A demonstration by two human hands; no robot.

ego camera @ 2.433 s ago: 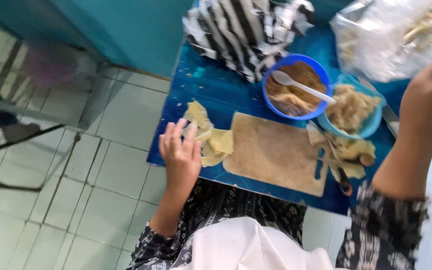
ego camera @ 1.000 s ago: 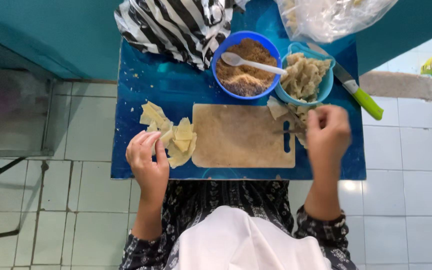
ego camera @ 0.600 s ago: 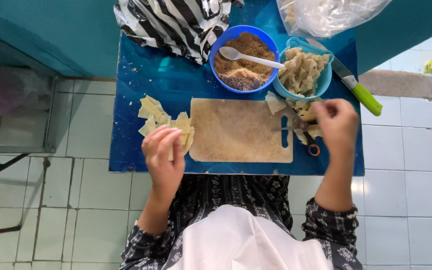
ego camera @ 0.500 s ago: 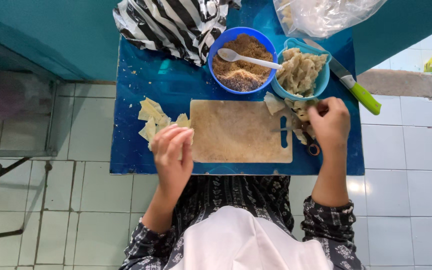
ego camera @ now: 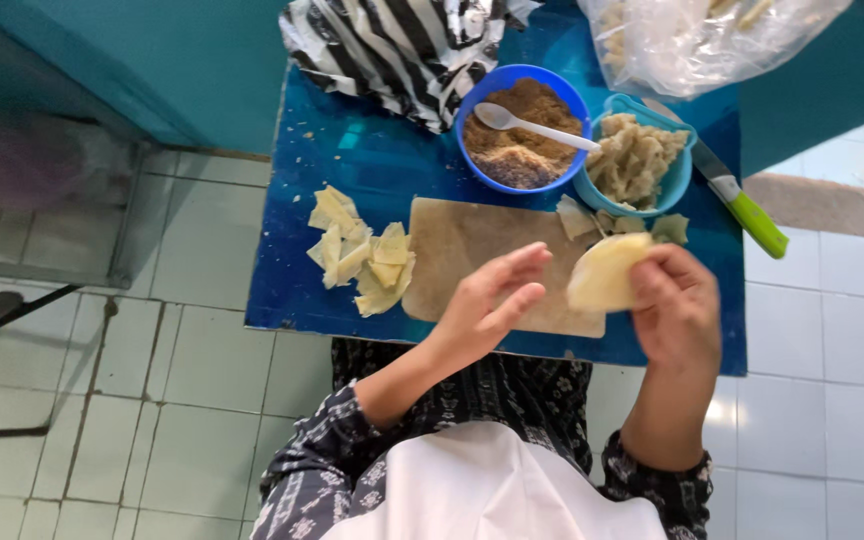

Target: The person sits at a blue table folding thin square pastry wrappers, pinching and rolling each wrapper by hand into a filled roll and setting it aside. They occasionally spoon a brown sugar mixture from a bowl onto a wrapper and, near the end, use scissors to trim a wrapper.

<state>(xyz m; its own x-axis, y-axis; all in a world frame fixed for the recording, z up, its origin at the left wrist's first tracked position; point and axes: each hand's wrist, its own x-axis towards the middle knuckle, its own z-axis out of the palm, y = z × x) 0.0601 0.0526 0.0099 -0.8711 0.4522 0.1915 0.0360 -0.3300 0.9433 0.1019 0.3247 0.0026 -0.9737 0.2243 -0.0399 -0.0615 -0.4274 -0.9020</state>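
With your right hand point(ego camera: 677, 310) pinching the pale dough wrapper point(ego camera: 604, 272) above the wooden board's point(ego camera: 472, 250) right edge, bring your left hand point(ego camera: 487, 305), fingers loose and empty, flat beneath it to keep it from folding.

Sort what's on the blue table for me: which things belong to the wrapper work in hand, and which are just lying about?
In use:
right hand holding a pale round wrapper
left hand open, above the cutting board
blue bowl of brown filling with white spoon
folded pieces

Lying about:
striped bag
green-handled knife
clear plastic bag
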